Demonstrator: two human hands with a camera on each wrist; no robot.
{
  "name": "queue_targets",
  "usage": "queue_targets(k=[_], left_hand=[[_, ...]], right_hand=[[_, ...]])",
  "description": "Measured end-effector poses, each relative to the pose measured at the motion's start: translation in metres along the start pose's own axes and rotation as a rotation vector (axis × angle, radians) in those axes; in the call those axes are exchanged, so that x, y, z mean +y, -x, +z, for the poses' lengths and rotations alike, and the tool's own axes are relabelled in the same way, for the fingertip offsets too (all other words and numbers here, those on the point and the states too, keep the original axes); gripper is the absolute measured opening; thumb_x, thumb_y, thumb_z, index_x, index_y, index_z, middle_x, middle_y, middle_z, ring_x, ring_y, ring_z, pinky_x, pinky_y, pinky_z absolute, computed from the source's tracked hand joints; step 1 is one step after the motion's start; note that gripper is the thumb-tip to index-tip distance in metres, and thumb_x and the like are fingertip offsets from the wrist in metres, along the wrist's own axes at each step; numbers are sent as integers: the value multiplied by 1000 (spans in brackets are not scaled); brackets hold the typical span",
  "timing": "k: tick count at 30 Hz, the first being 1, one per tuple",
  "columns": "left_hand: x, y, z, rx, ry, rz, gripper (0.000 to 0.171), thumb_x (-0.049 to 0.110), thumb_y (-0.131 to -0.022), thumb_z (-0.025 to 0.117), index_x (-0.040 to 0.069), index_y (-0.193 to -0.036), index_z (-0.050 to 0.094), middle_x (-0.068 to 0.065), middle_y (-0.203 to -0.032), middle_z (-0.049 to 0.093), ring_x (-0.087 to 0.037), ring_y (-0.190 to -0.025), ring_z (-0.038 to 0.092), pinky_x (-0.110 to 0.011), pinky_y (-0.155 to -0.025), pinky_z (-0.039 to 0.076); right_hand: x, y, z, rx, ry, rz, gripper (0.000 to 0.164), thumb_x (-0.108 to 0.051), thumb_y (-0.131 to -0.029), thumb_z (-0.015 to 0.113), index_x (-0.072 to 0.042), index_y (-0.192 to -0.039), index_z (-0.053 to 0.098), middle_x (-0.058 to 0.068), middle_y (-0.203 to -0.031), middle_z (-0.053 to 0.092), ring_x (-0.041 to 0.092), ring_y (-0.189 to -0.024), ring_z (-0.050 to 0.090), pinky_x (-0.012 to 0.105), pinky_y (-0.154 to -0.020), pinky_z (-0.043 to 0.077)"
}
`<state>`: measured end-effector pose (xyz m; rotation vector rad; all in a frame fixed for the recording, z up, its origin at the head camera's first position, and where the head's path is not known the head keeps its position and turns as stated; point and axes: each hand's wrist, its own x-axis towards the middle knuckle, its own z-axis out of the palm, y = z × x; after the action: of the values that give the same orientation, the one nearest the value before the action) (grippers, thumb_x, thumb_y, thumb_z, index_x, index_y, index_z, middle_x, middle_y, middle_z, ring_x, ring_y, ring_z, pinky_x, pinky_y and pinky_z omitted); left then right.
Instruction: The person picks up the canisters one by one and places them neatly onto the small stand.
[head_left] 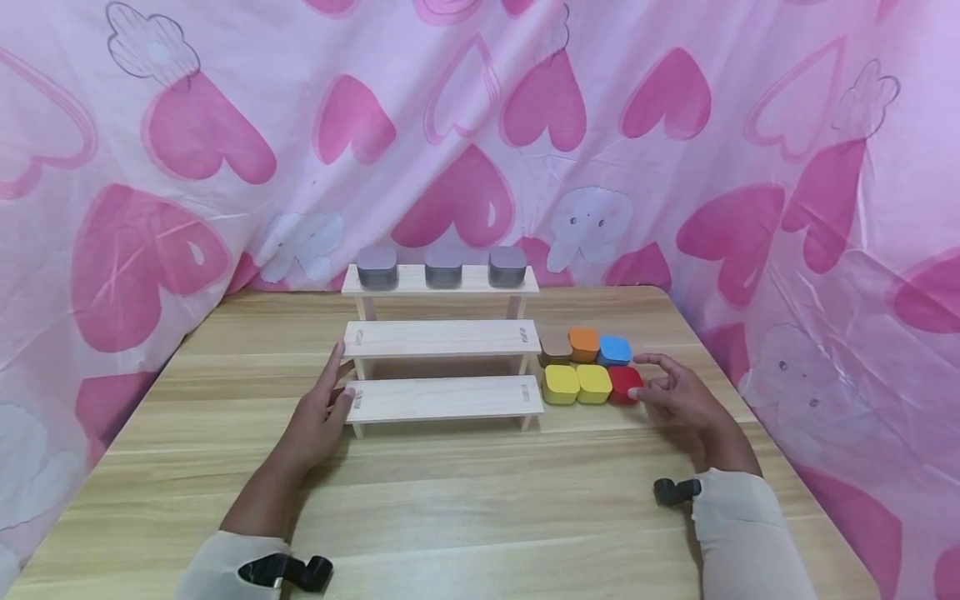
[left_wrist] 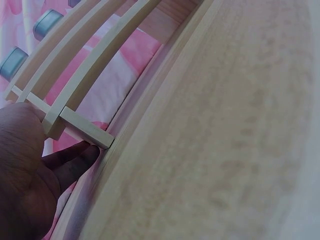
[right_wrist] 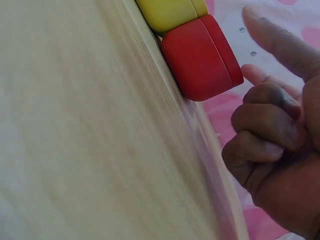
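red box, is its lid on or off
On: the right wrist view shows the lid seated on the red box, with just a thin seam between them.

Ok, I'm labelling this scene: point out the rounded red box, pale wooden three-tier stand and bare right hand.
Rounded red box [right_wrist: 197,62]: right wrist view, side wall.
Pale wooden three-tier stand [head_left: 442,337]: head view, bare middle shelf.
Bare right hand [head_left: 686,402]: head view, middle of the hand.
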<state>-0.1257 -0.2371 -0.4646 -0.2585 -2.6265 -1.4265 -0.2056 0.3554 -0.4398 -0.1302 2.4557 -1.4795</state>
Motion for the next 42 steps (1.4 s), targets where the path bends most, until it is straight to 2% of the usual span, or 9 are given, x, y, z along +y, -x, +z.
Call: queue_targets(k=[4, 7, 19, 28, 34, 42], left_hand=[[2, 0, -1, -6, -11, -20, 80, 11, -117, 42, 36, -177, -4, -26, -175, 37, -54, -146, 55, -65, -116, 48], [1, 1, -1, -9, -8, -25, 80, 12, -117, 42, 40, -176, -5, -25, -175, 36, -54, -147, 55, -66, -116, 48], [-1, -1, 0, -6, -1, 1, 81, 12, -117, 44, 40, -176, -3, -25, -175, 37, -54, -147, 55, -67, -116, 47], [-1, 0, -1, -9, -3, -2, 79, 12, -117, 44, 33, -178, -2, -26, -175, 37, -55, -147, 54, -67, -116, 47], [0, 0, -1, -10, -4, -6, 80, 13, -117, 44, 39, -177, -3, -25, -175, 37, -55, -148, 53, -67, -117, 46], [0, 0, -1, -12, -8, -17, 80, 13, -117, 42, 42, -176, -5, -24, -176, 36, -55, -148, 53, -67, -117, 46]], right_hand=[[5, -3, 0, 9, 25, 66, 81, -32, -98, 83, -21, -166, 39, 0, -70, 47, 21, -58, 45, 31, -54, 43], [7, -4, 0, 5, 23, 78, 83, -32, -97, 85, -23, -166, 39, -1, -70, 47, 19, -58, 45, 31, -55, 43], [12, -7, 1, -5, -24, 142, 88, -29, -94, 88, -26, -167, 39, -2, -73, 51, 20, -61, 45, 30, -56, 43], [14, -9, 2, -31, 4, 110, 85, -24, -97, 84, -22, -168, 38, -3, -75, 55, 17, -61, 45, 27, -54, 41], [14, -9, 3, -40, 28, 80, 83, -23, -99, 82, -19, -168, 36, -2, -80, 60, 15, -61, 46, 26, -52, 40], [14, -10, 3, -20, 32, 130, 79, -28, -96, 85, -24, -163, 43, 6, -101, 66, 21, -79, 54, 28, -60, 45]])
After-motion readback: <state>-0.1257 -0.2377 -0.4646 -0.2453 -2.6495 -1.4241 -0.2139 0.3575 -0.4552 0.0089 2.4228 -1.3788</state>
